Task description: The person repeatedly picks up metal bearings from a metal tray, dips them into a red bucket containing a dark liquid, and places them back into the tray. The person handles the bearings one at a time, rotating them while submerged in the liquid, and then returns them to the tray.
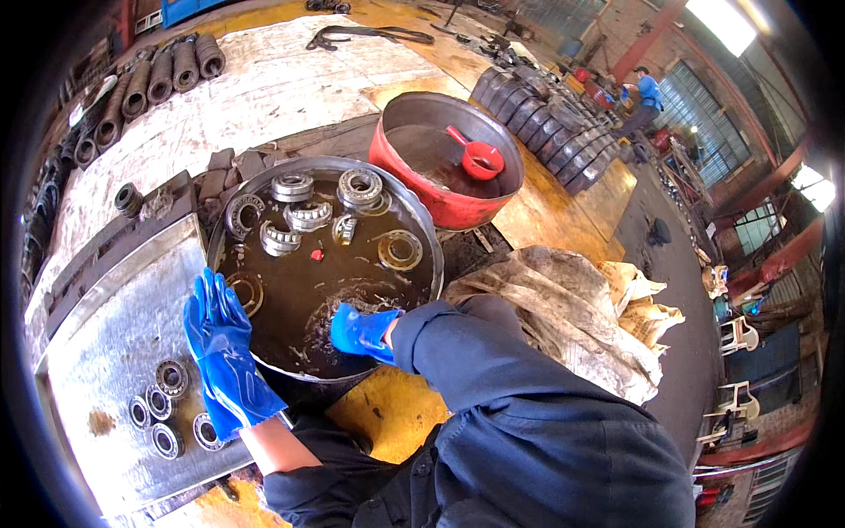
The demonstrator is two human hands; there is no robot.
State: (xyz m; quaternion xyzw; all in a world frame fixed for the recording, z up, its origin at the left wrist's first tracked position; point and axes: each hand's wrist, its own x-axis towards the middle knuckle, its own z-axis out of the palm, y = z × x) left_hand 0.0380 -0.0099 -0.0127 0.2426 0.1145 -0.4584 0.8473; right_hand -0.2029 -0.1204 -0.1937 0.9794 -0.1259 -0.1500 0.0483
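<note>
My right hand point(363, 333), in a blue rubber glove, dips into brown liquid in a wide round basin point(327, 162). Ripples surround it, and its fingers are hidden below the surface. My left hand point(220, 352), gloved the same way, is held with fingers stretched out beside the basin's left rim, holding nothing. Toward the far side of the basin several roller bearings point(360, 188) stand partly in the liquid. Bearing rings point(400, 250) show at the right and left, and a small red piece point(317, 255) lies in the middle. Several small ball bearings point(172, 377) rest on a metal sheet point(114, 352).
Behind the basin stands a red tub point(414, 189) with a red dipper point(483, 161) in it. A stained cloth point(537, 304) lies at the right. Rows of dark cylindrical parts point(537, 114) stand farther back, near a person in blue point(650, 92). Ribbed cylinders point(158, 77) line the far left.
</note>
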